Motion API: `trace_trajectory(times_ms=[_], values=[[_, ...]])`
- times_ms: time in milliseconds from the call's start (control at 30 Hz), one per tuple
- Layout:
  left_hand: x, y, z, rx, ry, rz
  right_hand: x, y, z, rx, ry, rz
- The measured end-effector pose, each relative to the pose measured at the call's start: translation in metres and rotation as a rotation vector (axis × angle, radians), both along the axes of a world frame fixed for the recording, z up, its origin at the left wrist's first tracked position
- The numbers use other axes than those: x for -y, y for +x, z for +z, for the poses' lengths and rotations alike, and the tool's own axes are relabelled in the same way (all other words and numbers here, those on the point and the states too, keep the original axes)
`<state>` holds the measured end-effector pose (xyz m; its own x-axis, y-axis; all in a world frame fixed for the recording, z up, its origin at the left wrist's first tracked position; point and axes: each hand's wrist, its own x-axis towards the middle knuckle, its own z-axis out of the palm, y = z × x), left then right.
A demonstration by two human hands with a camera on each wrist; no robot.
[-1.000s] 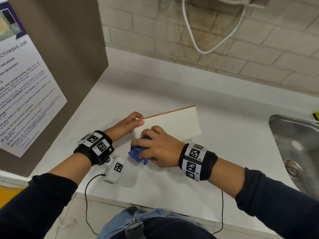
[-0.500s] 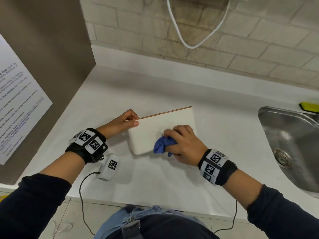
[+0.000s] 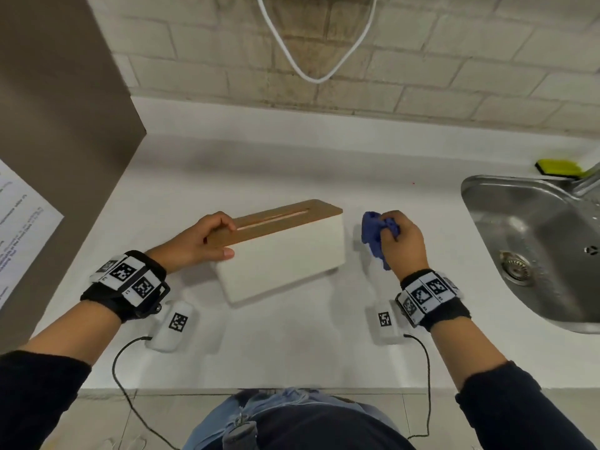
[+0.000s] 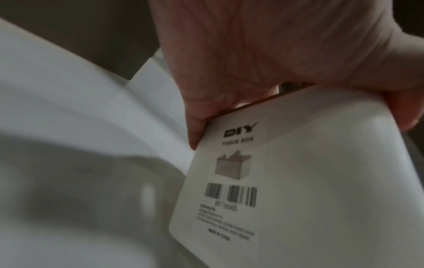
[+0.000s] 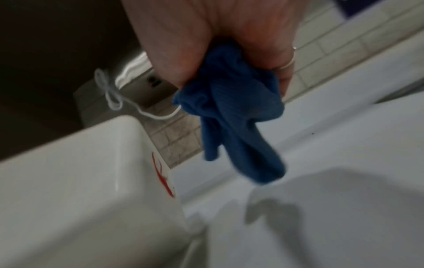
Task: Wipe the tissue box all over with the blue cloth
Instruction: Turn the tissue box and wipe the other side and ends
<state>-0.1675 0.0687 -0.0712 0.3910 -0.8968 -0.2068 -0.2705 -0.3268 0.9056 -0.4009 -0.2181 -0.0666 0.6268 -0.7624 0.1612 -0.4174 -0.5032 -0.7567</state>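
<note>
A white tissue box [image 3: 282, 261] with a slotted wooden lid stands upright in the middle of the white counter. My left hand [image 3: 207, 241] grips its left end, fingers over the lid and thumb on the near side. The left wrist view shows that end of the tissue box [image 4: 309, 181] with a barcode label, and my left hand [image 4: 275, 63] curled over its top edge. My right hand [image 3: 402, 241] hovers just right of the box, clear of it, holding the bunched blue cloth [image 3: 376, 238]. In the right wrist view the blue cloth [image 5: 234, 116] hangs from my right hand [image 5: 229, 45] beside the tissue box [image 5: 80, 181].
A steel sink [image 3: 532, 248] is set into the counter at the right, with a yellow-green sponge [image 3: 558, 168] behind it. A brown cabinet side [image 3: 61, 151] with a paper notice stands at the left. A white cable [image 3: 311, 60] loops down the brick wall.
The box has been turned from lying on its side to standing upright, lid up. My right hand with the cloth has left the box's face and moved to the right of it.
</note>
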Motion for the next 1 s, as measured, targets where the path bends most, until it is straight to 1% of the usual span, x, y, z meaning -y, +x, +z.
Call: trace_trajectory(times_ms=[67,133,200,233,300,367,400,467,500,533,567,600,633,667,700,767,800,867,1000], values=[[-0.001,0.002,0.006,0.111,0.062,-0.087,-0.004,-0.005,0.003,0.092,0.173,-0.084],[-0.002,0.006,0.015,0.22,0.139,-0.202,-0.005,-0.008,0.001,0.204,0.329,-0.127],[-0.001,0.01,0.023,0.372,0.217,-0.326,-0.003,-0.009,-0.002,0.275,0.541,-0.166],[-0.001,0.014,0.025,0.464,0.252,-0.379,-0.003,-0.01,-0.003,0.297,0.647,-0.169],[0.0,0.023,0.03,0.592,0.343,-0.427,-0.005,-0.014,-0.003,0.373,0.814,-0.136],[0.001,0.036,0.035,0.705,0.443,-0.403,-0.005,-0.018,-0.006,0.489,0.99,-0.074],[0.002,0.042,0.038,0.777,0.485,-0.354,-0.005,-0.02,-0.007,0.546,1.099,-0.037],[0.003,0.048,0.043,0.922,0.52,-0.174,-0.006,-0.022,-0.008,0.621,1.295,0.052],[0.005,0.045,0.044,0.972,0.5,-0.066,-0.006,-0.022,-0.008,0.629,1.348,0.09],[0.006,0.037,0.045,0.995,0.437,0.033,-0.007,-0.023,-0.009,0.645,1.378,0.124],[0.008,0.023,0.044,0.991,0.332,0.113,-0.007,-0.023,-0.01,0.65,1.38,0.155],[0.012,0.004,0.043,0.951,0.211,0.161,-0.007,-0.023,-0.013,0.644,1.391,0.179],[0.016,-0.018,0.04,0.899,0.11,0.177,-0.007,-0.023,-0.016,0.644,1.4,0.191],[0.022,-0.041,0.036,0.855,0.051,0.164,-0.007,-0.022,-0.021,0.651,1.412,0.198],[0.029,-0.062,0.029,0.845,0.035,0.136,-0.008,-0.022,-0.023,0.655,1.42,0.196],[0.044,-0.09,0.012,0.917,0.078,0.091,-0.012,-0.02,-0.024,0.647,1.424,0.156],[0.05,-0.096,0.004,0.955,0.11,0.101,-0.012,-0.019,-0.027,0.646,1.406,0.132],[0.059,-0.101,-0.007,0.983,0.125,0.172,-0.015,-0.019,-0.029,0.627,1.352,0.112],[0.063,-0.103,-0.013,1.005,0.075,0.322,-0.018,-0.019,-0.025,0.551,1.201,0.157]])
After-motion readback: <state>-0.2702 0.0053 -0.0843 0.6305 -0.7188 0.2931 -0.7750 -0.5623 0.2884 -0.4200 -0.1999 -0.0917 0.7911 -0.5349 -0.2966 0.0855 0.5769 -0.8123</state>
